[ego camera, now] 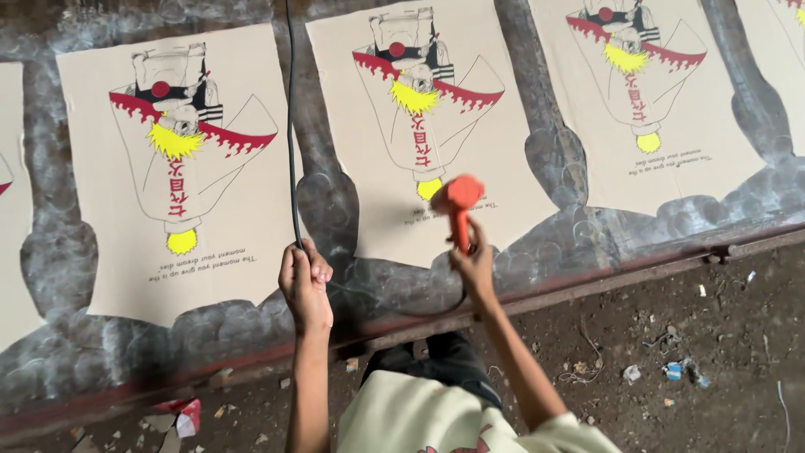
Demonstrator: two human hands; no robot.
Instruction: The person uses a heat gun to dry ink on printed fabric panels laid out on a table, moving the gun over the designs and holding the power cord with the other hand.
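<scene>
A long grey printing table (335, 210), smeared with pale swirls, runs across the view with a rusty metal rail (587, 281) along its near edge. On it lie beige fabric panels in a row, each printed upside down with the same cartoon figure in red, yellow and black; the left panel (101, 260) and the middle panel (377, 218) are nearest the hands, with another panel (729, 159) further right. Below the rail is a dirt floor (721, 335) littered with scraps of paper and a red wrapper (189, 415).

The person's right hand (474, 264) is closed around the handle of an orange heat gun (457, 201) – its nozzle end held over the lower edge of the middle panel, just beside the yellow print. The left hand (303, 281) is clenched around a black cable (291, 126), which rises straight up across the table between the left and middle panels – and loops down below the right hand
</scene>
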